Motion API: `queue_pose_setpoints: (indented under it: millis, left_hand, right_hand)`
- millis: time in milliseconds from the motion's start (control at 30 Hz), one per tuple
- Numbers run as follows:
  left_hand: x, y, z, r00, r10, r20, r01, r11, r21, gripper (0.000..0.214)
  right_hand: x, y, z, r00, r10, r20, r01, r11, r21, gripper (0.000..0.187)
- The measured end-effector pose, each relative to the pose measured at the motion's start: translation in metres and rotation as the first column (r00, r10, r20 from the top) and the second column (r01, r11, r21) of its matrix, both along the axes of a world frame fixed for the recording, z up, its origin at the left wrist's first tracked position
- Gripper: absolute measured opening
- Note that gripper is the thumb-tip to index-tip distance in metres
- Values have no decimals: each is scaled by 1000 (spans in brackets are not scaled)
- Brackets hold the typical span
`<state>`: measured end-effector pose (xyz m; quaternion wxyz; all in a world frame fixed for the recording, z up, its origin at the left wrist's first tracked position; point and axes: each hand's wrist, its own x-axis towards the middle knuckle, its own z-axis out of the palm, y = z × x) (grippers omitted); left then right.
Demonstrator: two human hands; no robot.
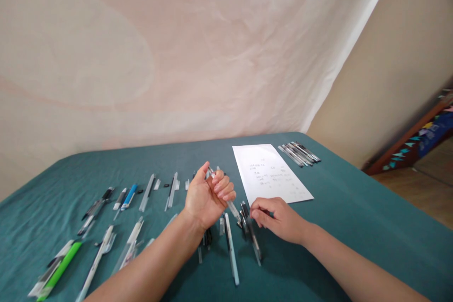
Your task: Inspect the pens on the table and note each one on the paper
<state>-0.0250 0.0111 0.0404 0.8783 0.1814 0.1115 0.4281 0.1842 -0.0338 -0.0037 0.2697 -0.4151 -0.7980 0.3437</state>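
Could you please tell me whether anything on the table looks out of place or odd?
Nothing looks spilled. The dark pens beside the right hand lie untidily bunched, which stands out against the neat row of pens beside the paper.

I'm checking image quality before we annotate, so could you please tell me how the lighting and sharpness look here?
Head view: soft light, brightest toward the upper right of the pale hanging cloth; dim shadow on the green tablecloth below the right arm; writing on the white paper too blurred to read; clear pen barrel in the left hand also unsharp.
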Motion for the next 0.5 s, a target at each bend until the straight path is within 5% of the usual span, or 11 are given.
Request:
queue_pose_setpoints:
  millis: [133, 333, 433, 500]
  left_hand:
    - [8, -5, -8, 998, 60, 13, -60, 998, -18, 40]
    - [8, 0, -9, 965, 194, -178, -170, 975, 142, 26]
    - [1, 10, -10, 790, 339, -511, -139, 911, 388, 17]
    - [-3, 14, -11, 577, 365, -731, 95, 859, 503, 21]
  right_hand:
    - [-12, -8, 1, 1000, 14, -6, -15, 1000, -17, 22]
    - [-5, -2, -5, 975, -213, 57, 205, 971, 127, 20]
    - [12, 8, -4, 940, -339, 19, 328, 922, 207, 19]
    - [22, 14, -2, 927, -375, 2, 362, 895, 262, 19]
